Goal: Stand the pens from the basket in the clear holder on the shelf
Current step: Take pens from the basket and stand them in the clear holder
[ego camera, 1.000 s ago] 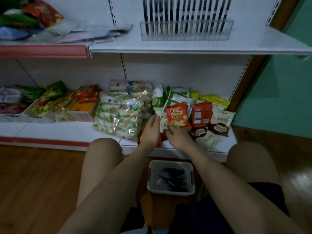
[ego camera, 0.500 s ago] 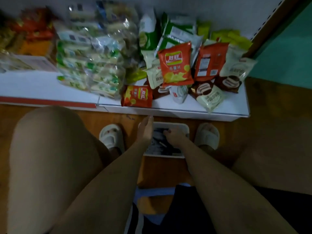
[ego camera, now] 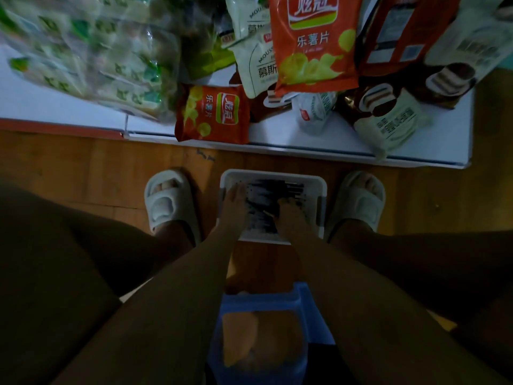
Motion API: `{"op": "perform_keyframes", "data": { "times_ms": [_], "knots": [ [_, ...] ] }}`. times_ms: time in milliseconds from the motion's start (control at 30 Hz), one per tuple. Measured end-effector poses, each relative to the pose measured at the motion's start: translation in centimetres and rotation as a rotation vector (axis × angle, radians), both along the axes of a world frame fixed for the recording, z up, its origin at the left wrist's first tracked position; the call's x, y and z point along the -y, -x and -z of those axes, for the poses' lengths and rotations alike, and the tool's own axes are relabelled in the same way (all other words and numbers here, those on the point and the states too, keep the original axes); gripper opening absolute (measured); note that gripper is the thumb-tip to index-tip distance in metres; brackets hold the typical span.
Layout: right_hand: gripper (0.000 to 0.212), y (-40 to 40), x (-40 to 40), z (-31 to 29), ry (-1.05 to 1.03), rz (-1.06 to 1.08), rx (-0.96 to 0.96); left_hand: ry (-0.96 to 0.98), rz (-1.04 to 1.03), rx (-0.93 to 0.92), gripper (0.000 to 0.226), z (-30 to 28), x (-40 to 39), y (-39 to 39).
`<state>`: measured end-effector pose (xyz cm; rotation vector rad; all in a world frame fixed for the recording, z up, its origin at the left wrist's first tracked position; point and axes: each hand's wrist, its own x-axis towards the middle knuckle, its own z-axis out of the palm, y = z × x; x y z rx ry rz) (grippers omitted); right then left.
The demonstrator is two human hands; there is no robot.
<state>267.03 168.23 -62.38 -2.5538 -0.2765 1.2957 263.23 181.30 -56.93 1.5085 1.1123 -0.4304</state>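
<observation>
A white slotted basket point(ego camera: 273, 175) sits on the wooden floor between my feet. Dark pens point(ego camera: 266, 202) lie in a blurred heap inside it. My left hand point(ego camera: 234, 202) reaches into the basket's left side with its fingers stretched out over the pens. My right hand point(ego camera: 288, 215) is down among the pens at the right, fingers curled; blur hides whether it grips any. The clear holder is out of view.
The low white shelf point(ego camera: 319, 145) just beyond the basket carries snack bags, with an orange chip bag point(ego camera: 213, 115) at its front edge. My feet in pale slippers point(ego camera: 168, 201) point(ego camera: 358, 201) flank the basket. A blue stool point(ego camera: 261, 329) is under me.
Both hands have dropped from the snack bags on the low shelf down into the basket. My view has tilted down, so the upper shelf with the clear holder has left the frame.
</observation>
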Motion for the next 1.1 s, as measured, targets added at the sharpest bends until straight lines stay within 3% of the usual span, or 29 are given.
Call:
{"op": "perform_keyframes", "data": {
  "times_ms": [133,233,333,500,733,1000,1100],
  "knots": [
    [0.029,-0.6,0.5,0.9,0.01,-0.034,-0.018,0.057,-0.08,0.065,0.028,0.3,0.0,-0.1],
    [0.026,-0.9,0.7,0.5,-0.023,0.004,-0.104,0.047,-0.06,0.035,0.045,0.5,0.0,-0.1],
    [0.031,-0.7,0.7,0.2,-0.071,-0.008,-0.064,0.002,-0.03,0.033,0.049,0.1,0.0,0.0],
    [0.039,-1.5,-0.1,-2.1,-0.19,0.062,-0.028,-0.051,-0.057,0.109,0.027,-1.3,-0.1,-0.5],
    [0.018,-2.6,-1.0,-7.7,-0.373,0.251,-0.029,-0.093,0.004,0.221,0.026,-4.6,0.4,-0.2],
    [0.028,-4.2,-1.5,-16.0,-0.567,0.244,0.27,-0.15,0.11,0.424,0.045,-11.9,-0.1,-1.8],
    [0.023,-5.2,-1.9,-20.7,-0.657,0.27,0.282,-0.206,0.142,0.562,0.045,-15.4,-0.8,-2.6]
  ]
}}
